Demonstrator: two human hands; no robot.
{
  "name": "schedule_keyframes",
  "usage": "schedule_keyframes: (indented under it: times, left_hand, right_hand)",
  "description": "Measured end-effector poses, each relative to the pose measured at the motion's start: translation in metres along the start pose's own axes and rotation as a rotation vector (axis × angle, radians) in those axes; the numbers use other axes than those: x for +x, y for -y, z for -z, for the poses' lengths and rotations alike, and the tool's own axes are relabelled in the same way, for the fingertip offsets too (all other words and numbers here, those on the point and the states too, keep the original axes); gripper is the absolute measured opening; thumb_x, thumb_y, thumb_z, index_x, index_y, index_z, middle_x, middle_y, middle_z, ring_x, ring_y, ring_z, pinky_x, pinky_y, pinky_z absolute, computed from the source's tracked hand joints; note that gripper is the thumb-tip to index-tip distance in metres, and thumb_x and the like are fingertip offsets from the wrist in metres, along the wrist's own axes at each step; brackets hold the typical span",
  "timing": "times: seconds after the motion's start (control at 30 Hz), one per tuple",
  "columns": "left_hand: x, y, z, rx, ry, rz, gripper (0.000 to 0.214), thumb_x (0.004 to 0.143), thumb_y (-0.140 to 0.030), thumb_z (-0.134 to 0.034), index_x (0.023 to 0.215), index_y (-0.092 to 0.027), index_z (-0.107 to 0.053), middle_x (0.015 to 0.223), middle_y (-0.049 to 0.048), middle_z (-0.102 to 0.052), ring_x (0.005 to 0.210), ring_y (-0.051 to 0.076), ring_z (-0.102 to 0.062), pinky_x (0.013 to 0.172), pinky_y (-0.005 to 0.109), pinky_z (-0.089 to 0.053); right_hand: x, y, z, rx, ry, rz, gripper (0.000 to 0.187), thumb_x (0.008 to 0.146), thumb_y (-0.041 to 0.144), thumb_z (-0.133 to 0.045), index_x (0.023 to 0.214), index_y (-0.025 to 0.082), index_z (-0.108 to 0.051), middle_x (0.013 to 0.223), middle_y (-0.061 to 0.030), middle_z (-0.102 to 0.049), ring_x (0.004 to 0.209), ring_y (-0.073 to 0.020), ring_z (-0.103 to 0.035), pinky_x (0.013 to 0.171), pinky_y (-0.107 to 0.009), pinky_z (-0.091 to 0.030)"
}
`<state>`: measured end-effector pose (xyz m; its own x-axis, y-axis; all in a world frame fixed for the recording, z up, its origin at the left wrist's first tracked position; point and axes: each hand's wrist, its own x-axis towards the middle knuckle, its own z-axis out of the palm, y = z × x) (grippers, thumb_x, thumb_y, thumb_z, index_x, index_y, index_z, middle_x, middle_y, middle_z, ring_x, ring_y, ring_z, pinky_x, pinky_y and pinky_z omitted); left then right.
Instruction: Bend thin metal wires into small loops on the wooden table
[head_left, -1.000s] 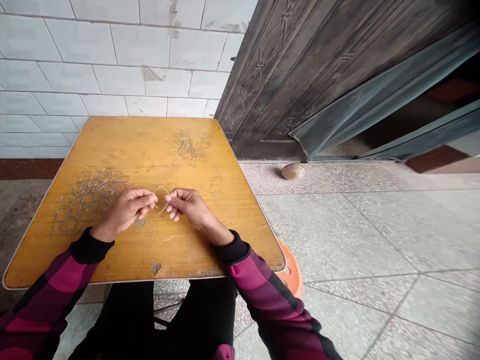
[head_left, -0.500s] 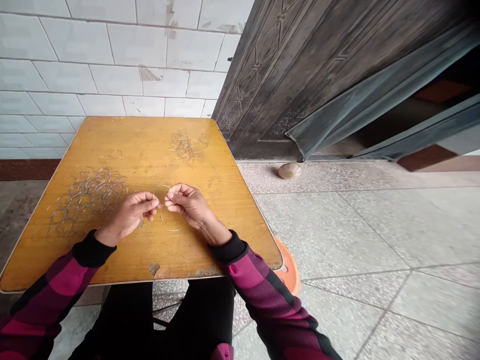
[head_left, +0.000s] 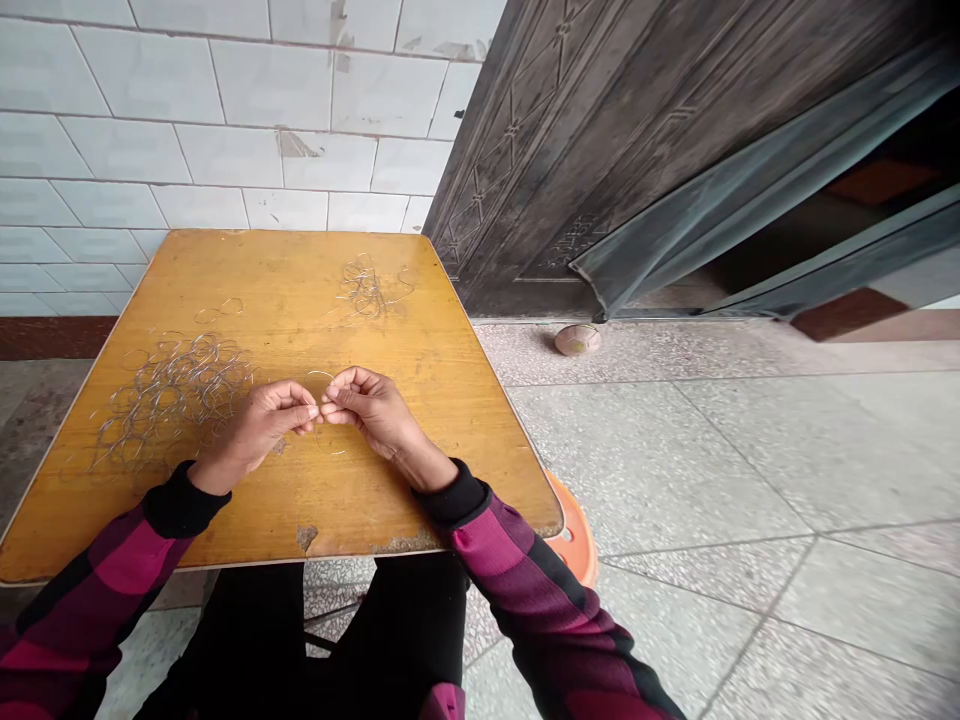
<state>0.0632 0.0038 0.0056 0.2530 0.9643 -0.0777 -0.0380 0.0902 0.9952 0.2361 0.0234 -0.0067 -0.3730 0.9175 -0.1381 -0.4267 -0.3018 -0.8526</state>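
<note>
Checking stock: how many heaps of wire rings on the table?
2: big heap beside the left hand, small tangle near the far edge; stray rings between. None seems hidden.

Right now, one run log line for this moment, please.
left hand: pinches wire | right hand: pinches wire | ring pile: on table, left side

Left hand [head_left: 259, 425] and right hand [head_left: 367, 405] have closed in: a gap lay between the pinching fingertips a second ago, and now the tips meet just left of frame centre. The wire [head_left: 319, 374] was a wide open curve and is now a small arc above the fingertips — its trailing end is drawn up nearer the right hand.
</note>
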Motion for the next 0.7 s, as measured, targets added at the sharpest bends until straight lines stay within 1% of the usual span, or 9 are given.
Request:
schedule_keyframes:
  times: [0.13,0.23,0.4,0.5,0.6,0.7]
  left_hand:
    - [0.000,-0.001,-0.002,-0.122,-0.049,-0.009,0.015,0.067,-0.025,-0.074,0.069,-0.014,-0.064,0.066,0.0009,-0.065,0.056,0.009,-0.054,0.056,0.023,-0.040]
    - [0.001,0.002,-0.002,-0.216,-0.088,0.008,0.018,0.064,-0.025,-0.077,0.071,-0.014,-0.064,0.066,0.0005,-0.065,0.056,0.008,-0.053,0.056,0.023,-0.039]
    - [0.001,0.005,-0.006,-0.269,-0.122,0.024,0.023,0.061,-0.026,-0.080,0.070,-0.014,-0.063,0.063,-0.0002,-0.063,0.055,0.009,-0.053,0.055,0.023,-0.039]
    - [0.000,0.004,-0.009,-0.287,-0.141,0.002,0.025,0.059,-0.027,-0.082,0.069,-0.014,-0.063,0.061,-0.0004,-0.063,0.055,0.009,-0.054,0.056,0.023,-0.040]
    - [0.000,0.004,-0.011,-0.318,-0.149,0.001,0.028,0.058,-0.029,-0.083,0.068,-0.015,-0.062,0.059,-0.0018,-0.061,0.054,0.009,-0.053,0.056,0.023,-0.040]
    - [-0.001,0.006,-0.012,-0.347,-0.128,0.028,0.027,0.061,-0.029,-0.083,0.070,-0.015,-0.061,0.060,-0.0025,-0.060,0.056,0.008,-0.053,0.056,0.021,-0.041]
  right_hand:
    - [-0.001,-0.002,0.000,-0.145,0.035,0.059,0.026,0.064,0.035,-0.083,0.073,0.017,-0.068,0.069,0.0001,-0.069,0.064,-0.0085,-0.064,0.059,-0.019,-0.052]
    - [-0.001,-0.004,0.001,-0.275,0.060,0.106,0.020,0.070,0.036,-0.078,0.077,0.018,-0.071,0.077,-0.0017,-0.071,0.069,-0.0100,-0.062,0.061,-0.022,-0.051]
    - [-0.002,-0.009,-0.001,-0.425,0.018,0.272,0.020,0.073,0.037,-0.075,0.072,0.018,-0.070,0.069,0.0001,-0.065,0.060,-0.0091,-0.054,0.059,-0.024,-0.047]
    - [-0.003,-0.013,-0.004,-0.405,0.003,0.312,0.023,0.076,0.040,-0.073,0.073,0.018,-0.068,0.071,0.0000,-0.062,0.062,-0.0095,-0.054,0.059,-0.024,-0.046]
    - [-0.002,-0.016,-0.005,-0.356,0.013,0.338,0.024,0.075,0.041,-0.074,0.074,0.018,-0.066,0.072,0.0007,-0.059,0.059,-0.0089,-0.053,0.057,-0.025,-0.045]
    - [-0.001,-0.017,-0.004,-0.397,0.018,0.398,0.025,0.074,0.040,-0.076,0.072,0.018,-0.065,0.071,0.0011,-0.057,0.059,-0.0089,-0.052,0.059,-0.026,-0.045]
